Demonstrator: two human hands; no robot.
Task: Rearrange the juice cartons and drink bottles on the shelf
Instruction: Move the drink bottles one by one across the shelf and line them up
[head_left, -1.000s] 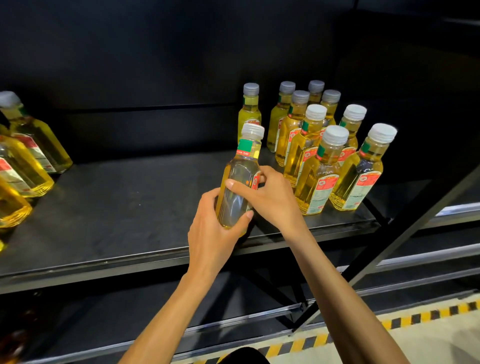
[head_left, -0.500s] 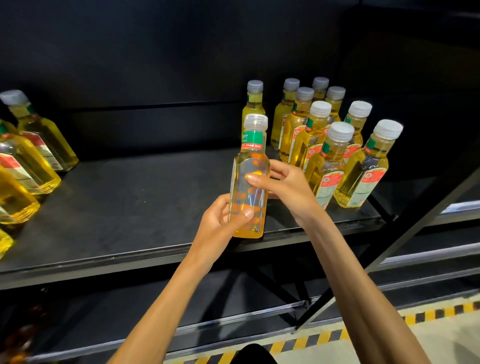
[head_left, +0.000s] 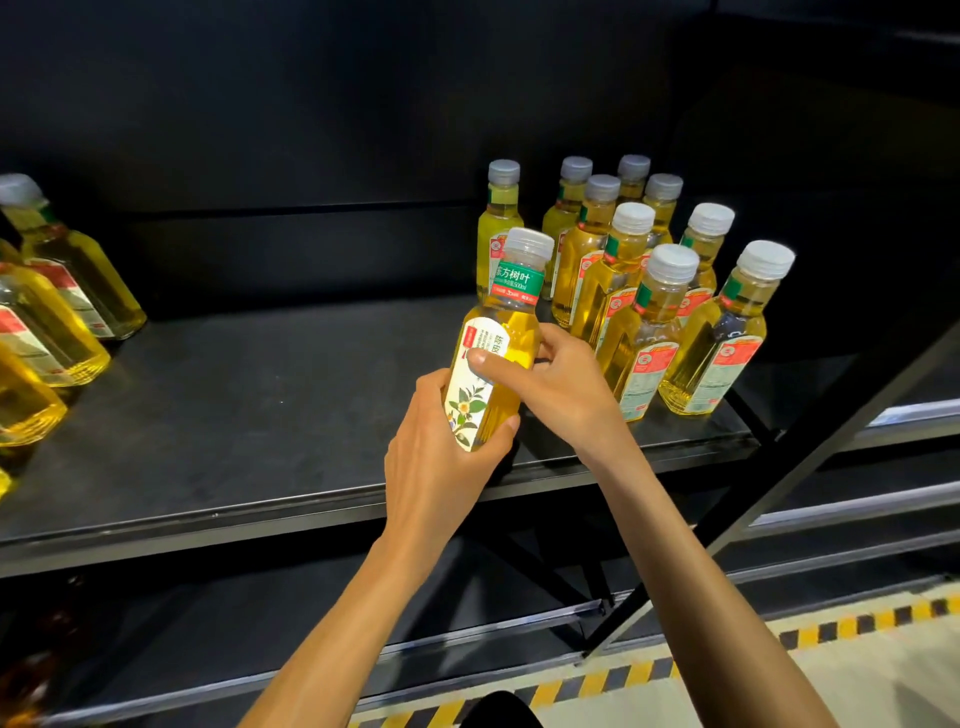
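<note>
Clear white-capped plastic bottle of yellow drink (head_left: 511, 332) held tilted over front of black metal shelf (head_left: 249, 415). Left hand (head_left: 436, 467) curled round its base, right hand (head_left: 566, 384) pinching mid-body, likely turning label forward before it joins matching upright bottle cluster (head_left: 644, 291) just right.

A shop or stockroom; 9 identical labelled drink bottles (head_left: 719, 348) stand ranked on a black metal shelf (head_left: 260, 395); hazard tape (head_left: 831, 630) below it.

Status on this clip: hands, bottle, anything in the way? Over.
Left hand grips the bottle low, right hand holds its middle. Bottle tilted, label facing camera, over the shelf front. Standing bottles close on its right.
</note>
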